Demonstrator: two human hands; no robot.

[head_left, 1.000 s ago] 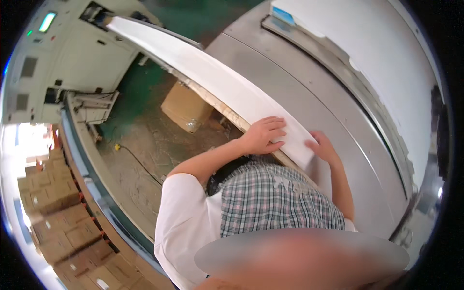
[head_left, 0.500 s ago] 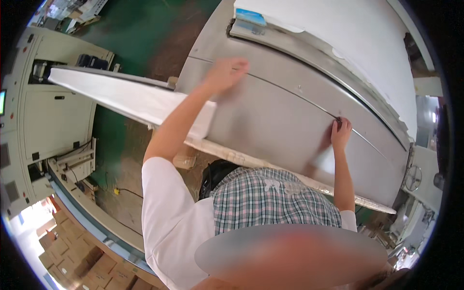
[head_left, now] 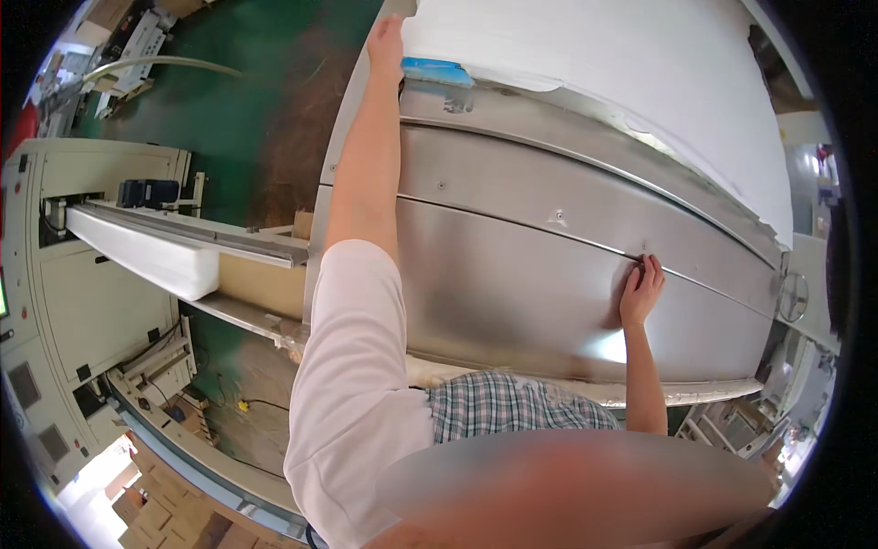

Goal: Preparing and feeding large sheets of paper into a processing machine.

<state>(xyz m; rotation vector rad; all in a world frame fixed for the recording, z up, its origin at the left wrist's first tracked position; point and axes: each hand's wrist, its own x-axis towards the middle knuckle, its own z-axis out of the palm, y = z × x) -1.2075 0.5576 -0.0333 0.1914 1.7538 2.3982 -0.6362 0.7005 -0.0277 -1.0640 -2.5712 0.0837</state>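
My left arm reaches far forward, and my left hand (head_left: 387, 41) is at the left corner of a white sheet (head_left: 594, 55). Its fingers are bent; what they hold, if anything, is hidden. Further right, my right hand (head_left: 642, 288) rests on the bare metal tabletop (head_left: 512, 274). Its thumb and fingertips come together at the long seam across the metal, over a small dark spot I cannot make out. A blue patch (head_left: 437, 70) lies along the sheet's near edge, just right of my left forearm.
A long white block (head_left: 146, 252) lies on a narrow conveyor (head_left: 261, 282) between the table and a pale machine cabinet (head_left: 114, 247) on the left. The table's padded near edge (head_left: 622, 393) touches my checked apron. A handwheel (head_left: 792, 296) is at far right. Cardboard boxes (head_left: 174, 508) stand lower left.
My left hand has moved forward from above the metal to the sheet's corner. My right hand stays at the seam. The white block has shifted left, away from the table, baring tan belt.
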